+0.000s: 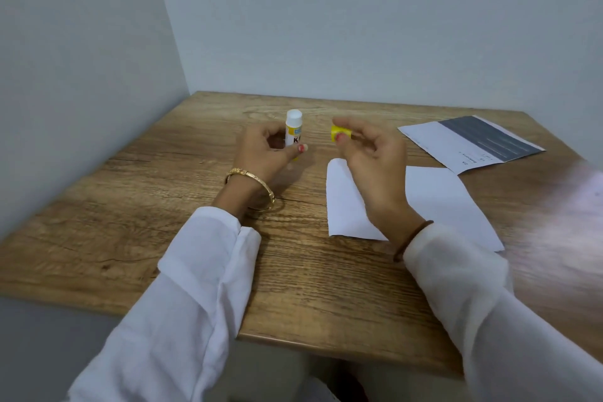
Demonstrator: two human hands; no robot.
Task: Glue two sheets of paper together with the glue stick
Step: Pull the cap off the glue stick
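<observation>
left hand [261, 153] grips uncapped glue stick [293, 132] upright, long axis vertical | right hand [372, 153] pinches yellow cap [340, 133] just beside it | blank sheet [437, 202] lies under right hand, right of the stick | printed sheet [470, 143] farther right on table [163, 206]

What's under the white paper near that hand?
Only the wooden table shows around the blank white paper. Whatever lies beneath is covered; the right hand hides part of it.
</observation>
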